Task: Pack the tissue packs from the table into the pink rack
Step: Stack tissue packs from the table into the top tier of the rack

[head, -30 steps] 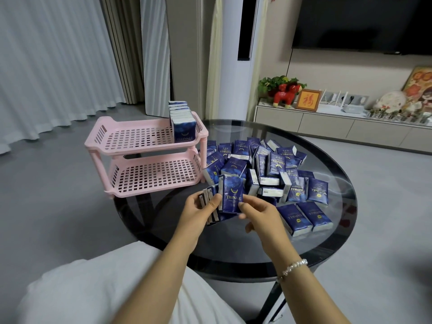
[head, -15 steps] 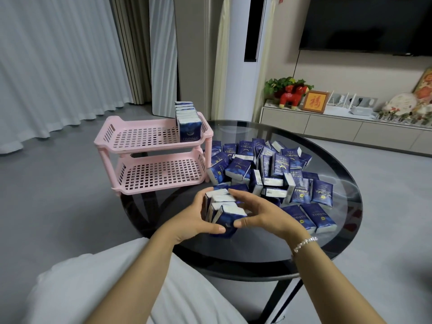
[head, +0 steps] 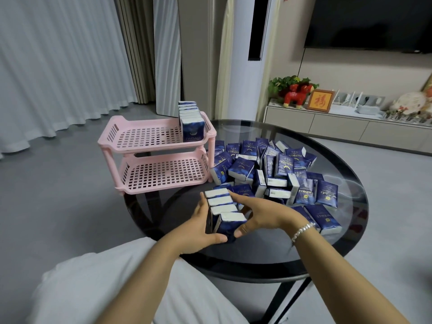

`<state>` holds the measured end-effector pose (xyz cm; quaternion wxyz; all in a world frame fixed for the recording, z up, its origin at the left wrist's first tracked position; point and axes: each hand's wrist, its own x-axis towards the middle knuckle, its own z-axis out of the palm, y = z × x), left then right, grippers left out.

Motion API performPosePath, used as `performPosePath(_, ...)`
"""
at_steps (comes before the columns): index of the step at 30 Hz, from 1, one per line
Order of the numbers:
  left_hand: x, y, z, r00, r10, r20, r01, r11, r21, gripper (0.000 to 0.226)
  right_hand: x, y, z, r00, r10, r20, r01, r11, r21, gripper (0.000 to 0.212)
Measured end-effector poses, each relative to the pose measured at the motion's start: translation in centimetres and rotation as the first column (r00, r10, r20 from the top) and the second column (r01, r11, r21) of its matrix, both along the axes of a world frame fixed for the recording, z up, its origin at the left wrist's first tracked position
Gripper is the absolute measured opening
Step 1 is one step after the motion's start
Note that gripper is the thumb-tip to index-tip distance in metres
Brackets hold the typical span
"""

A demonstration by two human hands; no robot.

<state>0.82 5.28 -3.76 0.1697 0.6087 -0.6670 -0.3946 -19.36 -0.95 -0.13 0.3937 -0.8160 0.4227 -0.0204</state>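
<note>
A row of several dark blue tissue packs [head: 224,210] stands on edge near the front of the round glass table [head: 275,251]. My left hand [head: 197,231] grips the row's left side and near end. My right hand [head: 261,215] grips its right side. A loose heap of blue tissue packs [head: 280,174] covers the table's middle and right. The two-tier pink rack [head: 159,160] stands at the table's left edge. A row of packs [head: 190,120] stands at the right end of its upper tier. Its lower tier holds nothing.
Grey floor lies left of the table, with white curtains behind. A low cabinet [head: 339,125] with a red figurine, a plant and a framed picture runs along the far right wall under a dark screen. My white-clad lap fills the bottom of the view.
A second ago my hands were lifting single packs together. Now the packs form one squeezed row between both hands, lower on the table and nearer to me.
</note>
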Motion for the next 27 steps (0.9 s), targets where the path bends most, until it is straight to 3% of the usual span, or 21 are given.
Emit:
performPosePath(8,-0.2,0.7,0.4,0.999,-0.017,0.037,0.015,0.999,0.04,0.11,-0.3,-1.1,-0.4,0.998,0.054,-0.029,-0.052,0.997,0.061,0.114)
performPosePath(17,-0.6,0.6,0.2,0.998,0.043,-0.04,-0.045,0.997,-0.057,0.103,0.0,-1.4,-1.9,0.968,-0.005,0.253,-0.025,0.993,0.117,0.081)
performPosePath(27,3.2,-0.5,5.7,0.971,0.037,-0.237,-0.099,0.962,-0.256,0.101,2.1,-2.4,3.8,0.919,-0.036,0.392,0.031,0.999,0.021,0.078)
